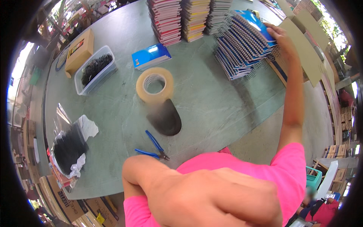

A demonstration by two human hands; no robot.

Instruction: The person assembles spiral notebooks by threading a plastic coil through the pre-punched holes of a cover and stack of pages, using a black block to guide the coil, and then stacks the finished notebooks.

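A tall stack of blue-covered, wire-bound paper notebooks (244, 47) stands at the right side of the grey-green table (204, 102), with its spiral bindings and page edges showing. Its upright axis leans in the view, the top set farther right than the base; the long axis of the top cover slants from upper left to lower right.

The bare right hand (279, 37) lies at the right end of that top cover, its arm reaching forward almost straight from a short bright-pink sleeve (289, 159). Its fingertips touch the cover, close to one another; the thumb's place is unclear, so I cannot tell whether they pinch it.

The bare left hand (230, 195) is raised close to the camera, elbow bent, forearm running rightward across the pink shirt. Its knuckles face up; its fingertips are hidden, so I cannot tell whether they grip anything.
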